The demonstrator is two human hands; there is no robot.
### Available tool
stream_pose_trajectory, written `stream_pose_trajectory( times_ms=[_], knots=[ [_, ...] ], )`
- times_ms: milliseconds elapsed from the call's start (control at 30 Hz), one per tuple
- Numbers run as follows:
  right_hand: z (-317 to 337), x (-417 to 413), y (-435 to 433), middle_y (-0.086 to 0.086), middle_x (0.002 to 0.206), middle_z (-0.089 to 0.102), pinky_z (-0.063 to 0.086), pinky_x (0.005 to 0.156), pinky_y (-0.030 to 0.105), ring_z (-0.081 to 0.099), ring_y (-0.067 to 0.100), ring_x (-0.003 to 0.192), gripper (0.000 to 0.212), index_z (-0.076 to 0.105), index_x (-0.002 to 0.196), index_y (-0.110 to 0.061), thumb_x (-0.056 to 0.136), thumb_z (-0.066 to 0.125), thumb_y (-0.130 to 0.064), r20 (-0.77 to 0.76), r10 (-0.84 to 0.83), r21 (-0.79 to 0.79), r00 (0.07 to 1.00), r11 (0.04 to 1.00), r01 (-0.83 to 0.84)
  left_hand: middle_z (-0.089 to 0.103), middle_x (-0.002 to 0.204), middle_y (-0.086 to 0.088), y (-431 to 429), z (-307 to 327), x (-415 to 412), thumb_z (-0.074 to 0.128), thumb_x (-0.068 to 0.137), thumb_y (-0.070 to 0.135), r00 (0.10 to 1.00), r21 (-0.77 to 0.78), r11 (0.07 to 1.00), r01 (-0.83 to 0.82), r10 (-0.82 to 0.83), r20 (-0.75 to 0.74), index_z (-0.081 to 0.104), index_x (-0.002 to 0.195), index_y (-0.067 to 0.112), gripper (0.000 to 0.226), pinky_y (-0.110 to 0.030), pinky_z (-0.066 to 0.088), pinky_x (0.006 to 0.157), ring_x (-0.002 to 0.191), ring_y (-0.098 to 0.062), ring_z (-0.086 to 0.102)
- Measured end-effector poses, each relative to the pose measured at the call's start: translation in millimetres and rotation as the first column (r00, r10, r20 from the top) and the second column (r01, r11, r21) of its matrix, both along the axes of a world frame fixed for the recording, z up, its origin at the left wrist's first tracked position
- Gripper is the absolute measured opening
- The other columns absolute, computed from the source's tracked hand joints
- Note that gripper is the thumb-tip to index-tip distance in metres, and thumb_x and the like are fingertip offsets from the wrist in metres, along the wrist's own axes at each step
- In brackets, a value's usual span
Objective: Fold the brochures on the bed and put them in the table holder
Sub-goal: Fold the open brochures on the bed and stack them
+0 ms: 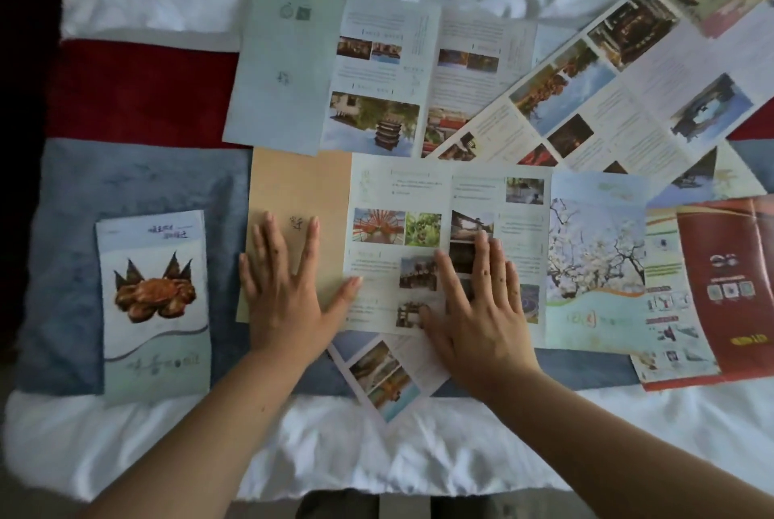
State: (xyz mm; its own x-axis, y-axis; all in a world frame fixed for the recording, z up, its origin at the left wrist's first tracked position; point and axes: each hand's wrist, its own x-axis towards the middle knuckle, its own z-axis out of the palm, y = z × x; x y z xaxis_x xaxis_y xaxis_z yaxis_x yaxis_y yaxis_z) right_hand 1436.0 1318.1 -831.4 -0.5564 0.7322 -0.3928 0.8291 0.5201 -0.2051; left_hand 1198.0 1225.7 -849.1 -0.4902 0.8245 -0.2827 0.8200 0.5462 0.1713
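Several brochures lie spread open on the bed. The nearest one [502, 200] has a plain tan panel on the left, photo panels in the middle and a blossom picture on the right. My left hand [285, 288] lies flat with straight, spread fingers on its tan panel. My right hand [477, 305] presses flat on its photo panels. One folded brochure [155, 305] with a crab picture rests at the left, apart from both hands. A pale green open brochure [335, 74] lies behind. No table holder is in view.
More open brochures fan out at the right, one long with photos [628, 78] and one red [720, 288]. Another sticks out under my right hand [385, 376]. A red and blue runner [125, 99] crosses the white bed; the bed's near edge [377, 493] is close.
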Motion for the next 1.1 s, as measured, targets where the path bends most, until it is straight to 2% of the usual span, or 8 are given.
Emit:
stream_pose_trajectory(
  times_ms=[133,367,533,700,833,933,1033,1100],
  knots=[
    [-1.5,-4.3,2.4,0.016,0.166,-0.027,-0.010,0.126,0.047,-0.025,0.031,0.154,0.083,-0.015,0.162,-0.023,0.101,0.018,-0.069,0.024,-0.094,0.028,0.995,0.995,0.093,-0.015,0.169,-0.018,-8.6,0.6,-7.9,0.033,0.087,0.082,1.000,0.019,1.000,-0.022,0.022,0.008,-0.005,0.163,0.032,0.098,-0.063,0.001,0.123,0.156,-0.039,-0.011],
    [-5.4,18.8,18.5,0.021,0.168,-0.018,0.006,0.126,0.056,-0.014,0.037,0.156,0.080,-0.006,0.164,-0.029,0.101,0.025,-0.068,0.025,-0.065,0.086,0.998,0.994,0.062,-0.009,0.170,-0.019,-8.7,1.3,-8.4,0.032,0.084,0.087,0.996,0.032,0.996,-0.084,0.084,-0.008,-0.006,0.163,0.031,0.104,-0.061,0.003,0.123,0.156,-0.039,-0.005],
    [-7.7,22.6,12.6,0.019,0.168,-0.019,0.006,0.126,0.055,-0.014,0.036,0.156,0.078,-0.008,0.163,-0.032,0.101,0.023,-0.068,-0.018,-0.120,0.052,0.993,0.991,0.121,-0.005,0.171,-0.015,-11.0,1.7,-8.1,0.034,0.082,0.087,0.990,0.101,0.986,-0.134,0.128,0.065,-0.003,0.163,0.031,0.106,-0.058,0.003,0.123,0.157,-0.035,-0.006],
    [-4.9,26.1,16.2,0.017,0.167,-0.025,-0.004,0.127,0.048,-0.022,0.032,0.155,0.077,-0.013,0.162,-0.036,0.102,0.024,-0.068,-0.055,-0.115,-0.001,0.992,0.993,0.115,-0.002,0.172,-0.008,-4.6,10.7,-1.6,0.035,0.086,0.082,0.978,0.169,0.969,-0.182,0.161,0.135,0.006,0.164,0.030,0.098,-0.059,0.009,0.122,0.158,-0.029,-0.004],
    [-1.8,33.9,22.6,0.014,0.169,-0.021,0.000,0.128,0.047,-0.019,0.030,0.156,0.071,-0.007,0.163,-0.034,0.106,0.032,-0.050,-0.122,-0.091,-0.064,0.988,0.994,0.084,0.004,0.172,-0.005,4.4,22.4,11.7,0.041,0.083,0.082,0.961,0.205,0.953,-0.224,0.180,0.209,0.007,0.163,0.033,0.099,-0.060,0.012,0.120,0.158,-0.025,0.003],
    [3.5,46.5,31.9,0.005,0.170,-0.019,0.005,0.127,0.043,-0.019,0.021,0.155,0.068,0.000,0.164,-0.031,0.106,0.032,-0.044,-0.145,-0.080,-0.120,0.986,0.991,0.063,0.003,0.172,-0.002,13.6,34.7,30.2,0.045,0.084,0.077,0.950,0.237,0.944,-0.230,0.165,0.264,0.009,0.162,0.035,0.096,-0.060,0.012,0.119,0.158,-0.024,0.007],
    [8.4,60.5,38.7,-0.001,0.169,-0.023,0.014,0.124,0.043,-0.020,0.018,0.155,0.067,0.001,0.163,-0.036,0.106,0.034,-0.045,-0.114,-0.029,-0.129,0.993,0.992,0.014,0.004,0.172,-0.003,23.6,47.6,52.7,0.045,0.084,0.074,0.949,0.268,0.944,-0.193,0.111,0.294,0.019,0.162,0.033,0.091,-0.059,0.012,0.121,0.157,-0.025,0.012],
    [10.1,69.1,38.9,0.003,0.167,-0.030,0.007,0.121,0.045,-0.024,0.024,0.154,0.066,-0.005,0.161,-0.045,0.105,0.029,-0.051,-0.042,-0.003,-0.067,0.999,0.998,0.000,0.005,0.172,-0.005,32.1,55.3,68.3,0.045,0.084,0.073,0.943,0.276,0.945,-0.173,0.079,0.322,0.026,0.160,0.033,0.088,-0.060,0.017,0.121,0.156,-0.026,0.014]
  ],
)
